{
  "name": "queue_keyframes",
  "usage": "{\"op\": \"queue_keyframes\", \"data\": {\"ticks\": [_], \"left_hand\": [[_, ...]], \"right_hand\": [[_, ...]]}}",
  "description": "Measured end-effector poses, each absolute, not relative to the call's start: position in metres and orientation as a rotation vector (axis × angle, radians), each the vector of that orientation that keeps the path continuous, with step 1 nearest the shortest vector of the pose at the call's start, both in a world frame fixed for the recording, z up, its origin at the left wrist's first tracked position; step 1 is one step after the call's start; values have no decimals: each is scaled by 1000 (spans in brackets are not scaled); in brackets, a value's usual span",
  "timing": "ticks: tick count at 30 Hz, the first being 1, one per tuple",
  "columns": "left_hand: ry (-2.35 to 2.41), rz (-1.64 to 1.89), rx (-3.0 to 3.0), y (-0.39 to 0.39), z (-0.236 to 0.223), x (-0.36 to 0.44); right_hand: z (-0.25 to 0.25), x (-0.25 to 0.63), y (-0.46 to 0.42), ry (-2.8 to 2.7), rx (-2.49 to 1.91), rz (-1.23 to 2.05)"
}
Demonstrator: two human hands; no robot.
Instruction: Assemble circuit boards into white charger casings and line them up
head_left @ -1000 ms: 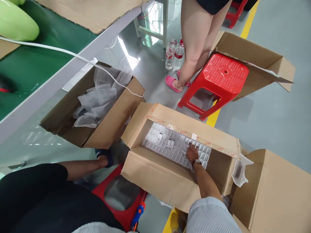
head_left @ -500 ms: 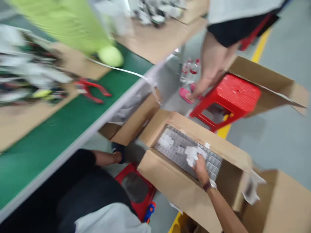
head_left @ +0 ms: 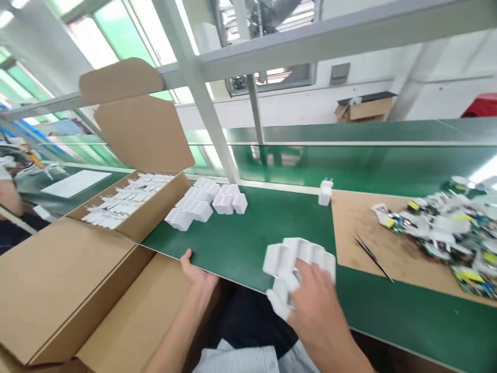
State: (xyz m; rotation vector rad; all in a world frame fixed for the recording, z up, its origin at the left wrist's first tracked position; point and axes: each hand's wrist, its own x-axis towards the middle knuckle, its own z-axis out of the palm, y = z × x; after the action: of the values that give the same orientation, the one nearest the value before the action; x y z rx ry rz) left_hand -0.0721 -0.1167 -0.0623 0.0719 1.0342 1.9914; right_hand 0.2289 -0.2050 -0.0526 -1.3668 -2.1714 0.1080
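My right hand (head_left: pixel 314 305) holds a cluster of white plastic charger shells (head_left: pixel 297 261) over the near edge of the green table (head_left: pixel 240 243). My left hand (head_left: pixel 196 272) rests on that table edge, fingers curled over it, next to a cardboard box flap. More white shells (head_left: pixel 205 202) lie in a loose group on the green surface farther back, and one shell (head_left: pixel 325 192) stands alone by the brown mat. An open cardboard box (head_left: pixel 128 204) at the left holds rows of white parts.
A brown cardboard mat (head_left: pixel 368 228) on the right carries tweezers (head_left: pixel 370 255) and a heap of small circuit boards (head_left: pixel 446 228). Large cardboard flaps (head_left: pixel 58 280) spread at the lower left. A metal frame post (head_left: pixel 209 114) rises behind the table.
The view swung up from the floor carton to the green table. My right hand lifted out of that carton with a handful of white shells and brought them over the table edge.
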Motion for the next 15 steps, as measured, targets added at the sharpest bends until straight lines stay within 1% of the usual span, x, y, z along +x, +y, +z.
{"op": "queue_keyframes", "data": {"ticks": [2, 4, 8, 12, 15], "left_hand": [[1038, 1991, -5, -118, -69, -72], [1046, 1973, -72, -119, -72, -73], [1041, 1956, -121, -119, -74, -79], [1068, 1955, -128, -117, -75, -88], [1080, 1957, -6, -116, -76, -86]], "right_hand": [[-14, 170, -159, -2388, -1405, 199], [11, 115, -119, -2511, -1353, 245], [22, 39, -65, -2606, -1303, 282], [26, 16, -48, -2616, -1325, 335], [43, 37, -62, -2557, -1264, 216]]}}
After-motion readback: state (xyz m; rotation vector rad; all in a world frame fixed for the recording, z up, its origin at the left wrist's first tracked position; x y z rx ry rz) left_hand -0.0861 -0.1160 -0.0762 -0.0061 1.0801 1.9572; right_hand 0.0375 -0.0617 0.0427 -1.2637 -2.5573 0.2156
